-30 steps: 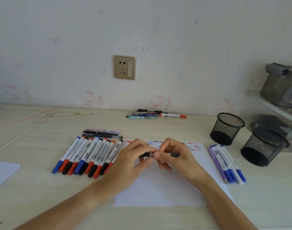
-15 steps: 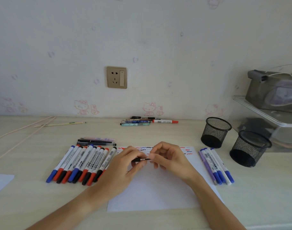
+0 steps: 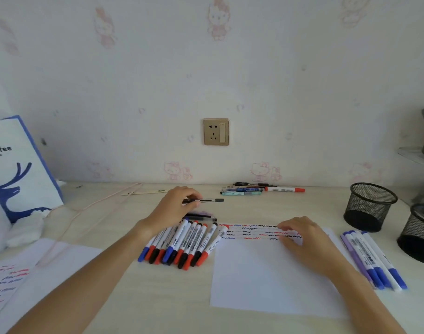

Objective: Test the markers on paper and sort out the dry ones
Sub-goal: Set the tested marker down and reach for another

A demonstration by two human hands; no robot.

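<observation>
Wall socket, coffee bag

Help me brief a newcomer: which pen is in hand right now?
Start at the wall socket and drop to the desk. The left hand pinches a thin black pen there, lifted above the marker row, the only pen off the desk.

Wall: pale wallpaper w/ faint pink cartoon-cat print, even soft light. Gold socket plate up beyond both hands, approx centred betw. them. Desk: light wood grain. Clear shelf edge far right.
</observation>
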